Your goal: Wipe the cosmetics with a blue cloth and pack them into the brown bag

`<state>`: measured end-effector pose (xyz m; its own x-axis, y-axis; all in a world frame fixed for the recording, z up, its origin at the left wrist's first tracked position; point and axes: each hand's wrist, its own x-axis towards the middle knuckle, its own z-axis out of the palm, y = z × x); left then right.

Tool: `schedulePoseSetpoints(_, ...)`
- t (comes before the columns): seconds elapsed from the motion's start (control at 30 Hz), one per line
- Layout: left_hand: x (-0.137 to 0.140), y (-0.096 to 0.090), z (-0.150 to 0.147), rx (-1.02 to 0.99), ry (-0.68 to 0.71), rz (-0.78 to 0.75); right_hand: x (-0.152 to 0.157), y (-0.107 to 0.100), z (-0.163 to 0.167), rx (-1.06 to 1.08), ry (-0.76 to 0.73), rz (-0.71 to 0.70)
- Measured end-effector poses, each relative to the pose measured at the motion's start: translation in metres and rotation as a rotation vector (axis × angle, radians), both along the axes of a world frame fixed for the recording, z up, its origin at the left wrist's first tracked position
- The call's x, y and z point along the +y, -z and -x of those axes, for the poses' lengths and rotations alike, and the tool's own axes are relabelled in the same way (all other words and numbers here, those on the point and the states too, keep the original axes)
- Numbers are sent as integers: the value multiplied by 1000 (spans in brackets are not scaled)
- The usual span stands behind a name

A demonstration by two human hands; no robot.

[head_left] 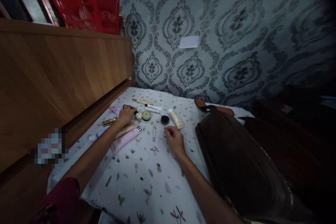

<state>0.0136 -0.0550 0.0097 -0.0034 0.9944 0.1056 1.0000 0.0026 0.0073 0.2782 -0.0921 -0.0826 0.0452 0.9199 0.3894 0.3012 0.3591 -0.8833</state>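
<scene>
My left hand (127, 115) reaches into the cosmetics on the left, fingers bent down and drawn together. A brown-and-gold tube (128, 106) lies just beyond it; what its fingertips grip, if anything, is hidden. Beside them are a small cream-coloured pot (139, 116) and a green pot (146, 115). Under my left forearm lie a pink tube (125, 140), a beige tube (126, 130) and a gold stick (109, 122). Loosely curled and empty, my right hand (175, 140) hovers or rests near a black round jar (165, 119) and a pale yellow tube (176, 118).
A dark brown leather bag (236, 161) lies along the right side of the patterned cloth (147, 175). Wooden drawers (65, 66) border the left, topped by a red basket (86, 3). Behind stands a papered wall (210, 14). A white tube (153, 108) lies towards it.
</scene>
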Motion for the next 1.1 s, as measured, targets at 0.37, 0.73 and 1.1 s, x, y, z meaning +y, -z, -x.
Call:
schedulePoseSetpoints(0.37,-3,-6,-1,-352,186,-282,-2,-3,1,-1,9,-20)
schedulePoseSetpoints(0.73,-22,-16,-41,-914,328,-503,-11,-16,7,-7,-79,-32)
schedulePoseSetpoints(1.1,-55,1,-78,-230,510,-370,-10,-15,7,-23,-101,10)
